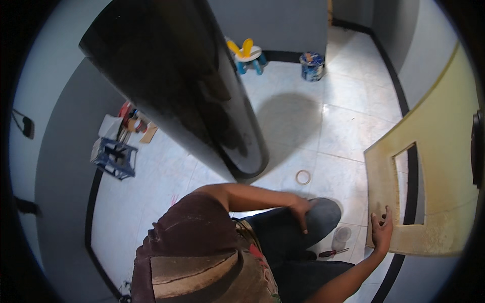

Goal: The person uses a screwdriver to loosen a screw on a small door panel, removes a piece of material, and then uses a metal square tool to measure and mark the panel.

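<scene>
My left hand [303,208] rests on my bent knee [326,219], fingers apart and holding nothing. My right hand [382,228] is at the lower near edge of a large yellowish panel [381,171], its fingers spread close to the surface; whether it presses on the panel I cannot tell. A rectangular opening is cut through the panel beside that hand. On the floor between my knee and the panel lie a screwdriver [333,252] with a dark red handle and a small round translucent container [342,234].
A tall black rounded column [182,86] stands ahead on the left. A roll of tape [303,177] lies on the tiled floor. Farther off are a small stool [248,53], a paint-stained bucket [312,66], a dark blue step stool [115,157] and assorted items by the left wall.
</scene>
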A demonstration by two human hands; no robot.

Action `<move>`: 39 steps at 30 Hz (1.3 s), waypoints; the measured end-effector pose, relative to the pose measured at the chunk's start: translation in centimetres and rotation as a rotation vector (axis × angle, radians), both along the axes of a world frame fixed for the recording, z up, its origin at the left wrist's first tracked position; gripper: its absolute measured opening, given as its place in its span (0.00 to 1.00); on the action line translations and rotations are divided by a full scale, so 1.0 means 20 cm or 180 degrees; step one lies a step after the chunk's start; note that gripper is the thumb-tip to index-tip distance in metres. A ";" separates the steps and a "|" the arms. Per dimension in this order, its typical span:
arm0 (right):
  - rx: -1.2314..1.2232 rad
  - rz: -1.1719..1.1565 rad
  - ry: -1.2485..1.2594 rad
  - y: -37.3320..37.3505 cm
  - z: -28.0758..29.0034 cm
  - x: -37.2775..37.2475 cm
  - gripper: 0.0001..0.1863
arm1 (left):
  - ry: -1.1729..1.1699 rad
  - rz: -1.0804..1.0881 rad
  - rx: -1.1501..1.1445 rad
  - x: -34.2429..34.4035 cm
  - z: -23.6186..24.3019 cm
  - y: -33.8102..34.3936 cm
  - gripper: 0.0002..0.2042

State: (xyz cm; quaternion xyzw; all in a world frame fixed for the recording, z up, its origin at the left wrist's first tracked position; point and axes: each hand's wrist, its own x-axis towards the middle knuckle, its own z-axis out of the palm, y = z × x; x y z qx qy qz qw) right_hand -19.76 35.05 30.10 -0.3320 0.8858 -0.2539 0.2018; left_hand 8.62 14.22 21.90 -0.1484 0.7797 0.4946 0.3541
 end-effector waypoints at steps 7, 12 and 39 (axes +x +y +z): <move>0.0616 0.1021 -0.1474 -0.31 0.10 0.43 0.40 | -0.0994 -0.1246 -0.1035 0.08 0.36 0.30 0.80; 0.1120 0.1296 -0.0377 -0.17 -0.30 0.48 0.38 | -0.0603 -0.0646 -0.0758 0.19 0.78 0.37 0.71; -0.1650 0.1707 -0.0411 -1.19 2.72 2.52 0.60 | -0.0642 0.6608 -0.0532 4.01 2.10 0.54 0.31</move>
